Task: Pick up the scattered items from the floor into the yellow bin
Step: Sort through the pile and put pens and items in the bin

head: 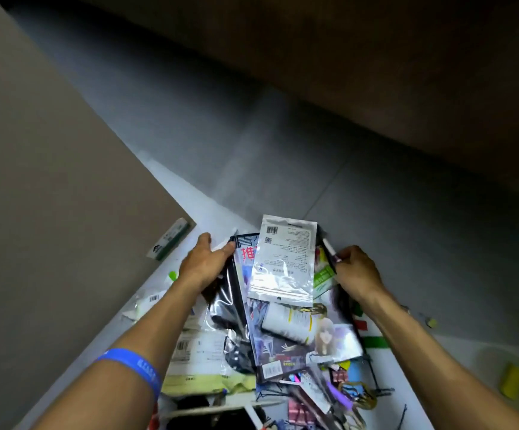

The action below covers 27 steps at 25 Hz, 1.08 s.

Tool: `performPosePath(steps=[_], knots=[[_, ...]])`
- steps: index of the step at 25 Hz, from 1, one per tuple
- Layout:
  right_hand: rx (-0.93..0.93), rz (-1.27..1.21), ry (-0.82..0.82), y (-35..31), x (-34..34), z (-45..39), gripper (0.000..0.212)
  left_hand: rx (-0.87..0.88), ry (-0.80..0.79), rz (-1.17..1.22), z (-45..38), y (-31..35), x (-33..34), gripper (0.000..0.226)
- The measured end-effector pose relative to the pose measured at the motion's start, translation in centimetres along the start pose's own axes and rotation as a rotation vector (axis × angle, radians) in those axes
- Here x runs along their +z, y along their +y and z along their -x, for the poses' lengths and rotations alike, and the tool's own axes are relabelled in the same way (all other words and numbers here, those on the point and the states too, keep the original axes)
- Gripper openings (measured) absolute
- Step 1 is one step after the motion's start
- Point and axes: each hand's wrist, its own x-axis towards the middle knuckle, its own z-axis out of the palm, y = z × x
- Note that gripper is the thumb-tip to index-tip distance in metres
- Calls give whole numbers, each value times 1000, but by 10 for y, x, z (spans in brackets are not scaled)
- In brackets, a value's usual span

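Both hands, left hand point(204, 265) and right hand point(357, 271), grasped a glossy colourful magazine point(295, 333) carrying a white plastic packet point(283, 262).

We count two hands, the left hand point(204, 263) and the right hand point(357, 271), either side of one magazine point(295, 330). On the magazine lie one silver pouch point(283, 262) and one white bottle point(289, 321). Left of the magazine we see one green-and-white box point(169, 242), farther away, and one black glossy bag point(224, 305) just beside it. One blue wristband point(134, 367) sits nearer us, left of the magazine. The small clutter below it is too blurred to count.
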Motion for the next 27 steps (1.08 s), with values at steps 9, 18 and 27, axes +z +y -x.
performPosePath(steps=[9, 18, 27], knots=[[60, -329, -57, 5, 3, 18, 22, -98, -244, 387, -2, -3, -8, 25], [-345, -17, 141, 2, 12, 65, 13, 181, 372, 553, 34, 8, -20, 23], [-145, -93, 262, 79, -41, 133, 17, 367, 96, 158, 140, 37, 76, 7]])
